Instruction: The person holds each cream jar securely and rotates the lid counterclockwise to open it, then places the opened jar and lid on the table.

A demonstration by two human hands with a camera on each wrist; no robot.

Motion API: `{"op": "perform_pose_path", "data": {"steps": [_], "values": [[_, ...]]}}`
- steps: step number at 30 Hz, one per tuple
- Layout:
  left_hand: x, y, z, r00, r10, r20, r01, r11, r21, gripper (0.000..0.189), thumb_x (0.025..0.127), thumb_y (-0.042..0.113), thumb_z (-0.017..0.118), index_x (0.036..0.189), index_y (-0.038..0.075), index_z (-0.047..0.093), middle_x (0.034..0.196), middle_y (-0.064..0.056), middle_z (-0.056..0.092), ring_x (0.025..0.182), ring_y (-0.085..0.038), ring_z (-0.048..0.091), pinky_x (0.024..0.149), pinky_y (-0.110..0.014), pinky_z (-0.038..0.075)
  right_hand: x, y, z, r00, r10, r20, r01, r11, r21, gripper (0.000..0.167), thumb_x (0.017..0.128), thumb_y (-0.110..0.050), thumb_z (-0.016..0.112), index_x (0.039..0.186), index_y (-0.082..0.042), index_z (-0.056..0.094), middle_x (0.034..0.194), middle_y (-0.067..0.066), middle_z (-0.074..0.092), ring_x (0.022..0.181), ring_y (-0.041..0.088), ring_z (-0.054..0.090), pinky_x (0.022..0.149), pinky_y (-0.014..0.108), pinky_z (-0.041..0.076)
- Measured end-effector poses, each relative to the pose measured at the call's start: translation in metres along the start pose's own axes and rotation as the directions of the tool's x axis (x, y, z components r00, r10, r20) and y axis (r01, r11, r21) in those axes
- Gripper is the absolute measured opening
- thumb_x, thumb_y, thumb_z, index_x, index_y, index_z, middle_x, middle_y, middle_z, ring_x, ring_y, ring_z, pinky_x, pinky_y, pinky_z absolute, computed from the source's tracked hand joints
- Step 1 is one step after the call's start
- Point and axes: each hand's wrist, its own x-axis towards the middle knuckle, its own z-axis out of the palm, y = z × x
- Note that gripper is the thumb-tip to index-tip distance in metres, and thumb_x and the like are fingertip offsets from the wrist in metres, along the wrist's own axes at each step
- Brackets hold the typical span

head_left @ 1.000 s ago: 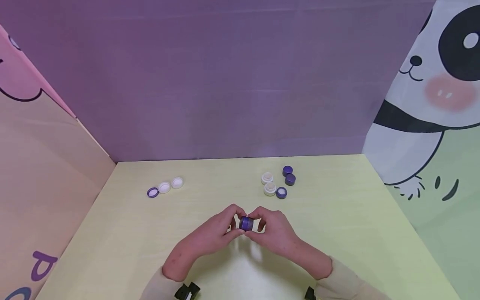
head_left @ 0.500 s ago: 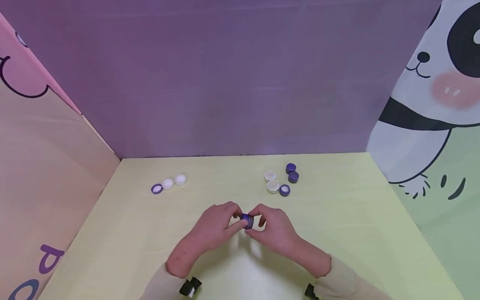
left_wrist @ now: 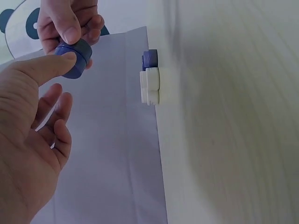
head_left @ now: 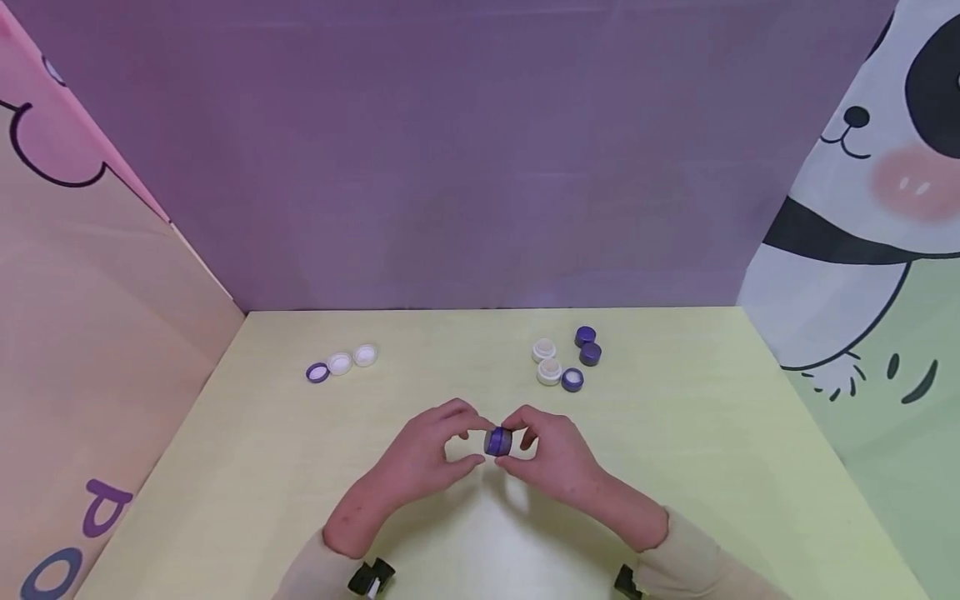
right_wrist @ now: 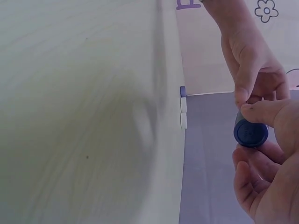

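A small purple round jar is raised above the table, between both hands. My right hand pinches it between thumb and index finger. On its other side, my left hand touches the jar's upper edge with the index fingertip, while the thumb is spread away from it in the head view. In the left wrist view, the left thumb overlaps the jar, and the remaining left fingers curl loosely around nothing. A flat, round dark-blue end of the jar faces the right wrist camera.
On the pale table, a purple-rimmed round lid and two white lids lie at the back left. White jars, a purple open jar and purple round pieces cluster at the back right. A purple wall stands behind.
Half a second ago the left thumb lay on the jar; now it has opened away from it. The right hand keeps its pinch. The head view has shifted slightly.
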Motion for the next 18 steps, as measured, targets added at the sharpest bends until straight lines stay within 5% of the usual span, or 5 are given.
{"op": "perform_pose_path", "data": {"steps": [6,13,18], "values": [[0.0012,0.0006,-0.0003,1.0,0.012,0.007,-0.013,0.999,0.051,0.035,0.078,0.014,0.081,0.109,0.023,0.068,0.101,0.013,0.058,0.083,-0.009,0.059,0.074,-0.024,0.05,0.002,-0.0042,0.0,0.999,-0.011,0.041,0.009,0.999,0.047,0.032,0.075,-0.014,0.084,0.1,-0.016,0.065,0.093,-0.013,0.068,0.074,0.019,0.063,0.061,0.024,0.048],[0.0014,0.0032,-0.0025,0.992,-0.084,0.093,0.065,0.98,0.187,0.025,0.092,0.04,0.066,0.107,0.02,0.068,0.1,0.01,0.06,0.082,-0.012,0.059,0.077,-0.03,0.048,0.002,-0.004,0.0008,0.998,-0.058,0.04,0.058,0.998,-0.008,0.031,0.075,-0.017,0.084,0.101,-0.018,0.066,0.092,-0.017,0.067,0.074,0.011,0.059,0.061,0.023,0.047],[0.0002,0.0036,-0.0025,0.986,-0.136,0.099,0.103,0.953,0.284,0.038,0.097,0.051,0.051,0.099,0.018,0.071,0.096,0.007,0.061,0.083,-0.011,0.058,0.079,-0.033,0.048,0.0009,-0.0036,0.0028,0.995,-0.094,0.033,0.095,0.995,-0.033,0.032,0.075,-0.019,0.084,0.101,-0.019,0.066,0.091,-0.017,0.066,0.074,0.012,0.059,0.061,0.022,0.045]]}}
